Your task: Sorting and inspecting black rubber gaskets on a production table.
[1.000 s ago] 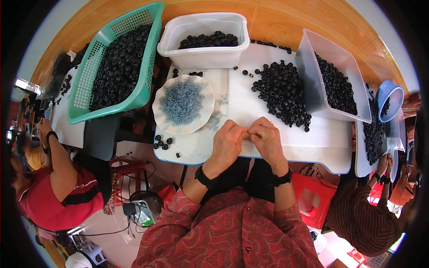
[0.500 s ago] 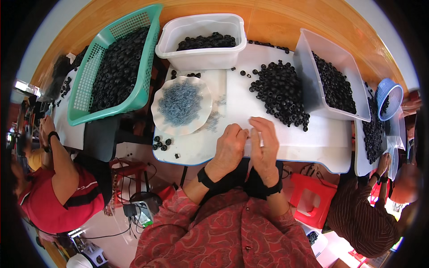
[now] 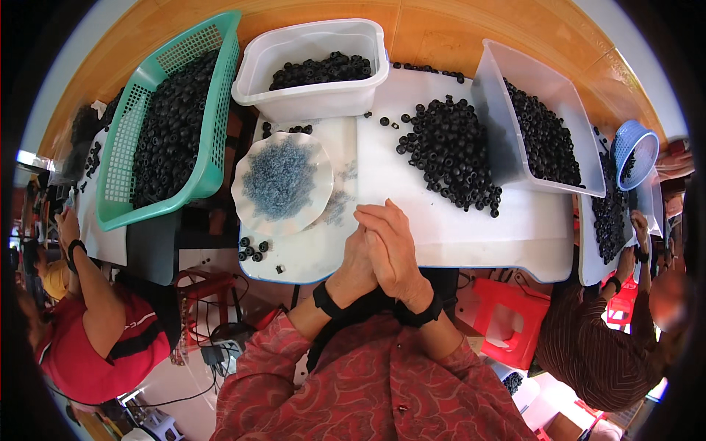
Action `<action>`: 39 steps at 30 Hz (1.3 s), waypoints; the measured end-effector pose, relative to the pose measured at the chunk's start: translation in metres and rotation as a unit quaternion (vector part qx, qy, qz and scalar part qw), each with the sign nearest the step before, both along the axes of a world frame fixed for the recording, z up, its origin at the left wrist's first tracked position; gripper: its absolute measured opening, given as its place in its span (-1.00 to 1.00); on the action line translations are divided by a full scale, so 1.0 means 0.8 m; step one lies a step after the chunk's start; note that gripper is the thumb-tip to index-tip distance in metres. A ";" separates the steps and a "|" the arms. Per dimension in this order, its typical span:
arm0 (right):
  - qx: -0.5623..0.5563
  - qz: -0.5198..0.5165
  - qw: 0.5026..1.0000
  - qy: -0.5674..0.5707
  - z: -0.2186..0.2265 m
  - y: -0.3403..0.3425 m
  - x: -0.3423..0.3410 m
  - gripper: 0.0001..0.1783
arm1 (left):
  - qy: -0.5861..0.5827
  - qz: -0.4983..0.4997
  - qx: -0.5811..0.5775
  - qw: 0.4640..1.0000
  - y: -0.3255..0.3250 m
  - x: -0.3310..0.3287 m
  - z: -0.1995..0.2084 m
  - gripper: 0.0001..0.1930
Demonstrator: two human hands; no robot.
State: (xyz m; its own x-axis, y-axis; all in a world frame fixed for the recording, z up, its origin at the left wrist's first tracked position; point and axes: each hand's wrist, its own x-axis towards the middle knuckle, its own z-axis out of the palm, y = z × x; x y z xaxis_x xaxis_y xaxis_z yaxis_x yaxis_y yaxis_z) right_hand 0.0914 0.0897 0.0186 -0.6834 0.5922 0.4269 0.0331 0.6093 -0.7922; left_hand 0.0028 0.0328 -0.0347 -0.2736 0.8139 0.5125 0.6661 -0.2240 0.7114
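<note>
At the table's near edge, my left hand and my right hand are pressed together. The right fingers lie close together across the left hand and cover most of its fingers. Whatever may be between them is hidden. Left of my hands stands a white wavy-edged plate heaped with tiny blue-grey pieces. A pile of small black round parts with holes spreads over the white table to their right. Several more black parts sit at the table's left corner.
Along the far side stand a green basket, a white tub and a translucent bin, all holding black parts. A blue basket is at far right. A red stool stands below the table. Other people work at both sides.
My hands have come together, the right fingers folding over the left hand. Both have shifted a little left and nearer to me. The whole view has also moved slightly.
</note>
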 end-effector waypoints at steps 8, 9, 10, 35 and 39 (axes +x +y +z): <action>-0.006 -0.016 1.000 -0.010 0.002 -0.005 0.001 -0.61 | -0.001 -0.008 0.021 1.000 -0.001 0.000 0.020 -0.77; -0.003 -0.016 1.000 -0.009 0.002 -0.005 0.002 -0.61 | 0.000 -0.009 0.024 1.000 -0.002 0.001 0.020 -0.77; 0.006 -0.017 1.000 -0.006 0.001 -0.003 0.002 -0.62 | 0.005 0.000 0.020 1.000 -0.002 0.000 0.019 -0.77; -0.249 -0.100 0.954 0.132 -0.008 -0.024 0.056 -0.88 | -0.459 -0.120 -0.061 0.878 -0.039 -0.007 0.068 -0.73; -0.345 -0.067 0.924 0.152 0.000 -0.021 0.065 -0.89 | -0.440 -0.157 -0.054 0.882 -0.043 -0.013 0.073 -0.72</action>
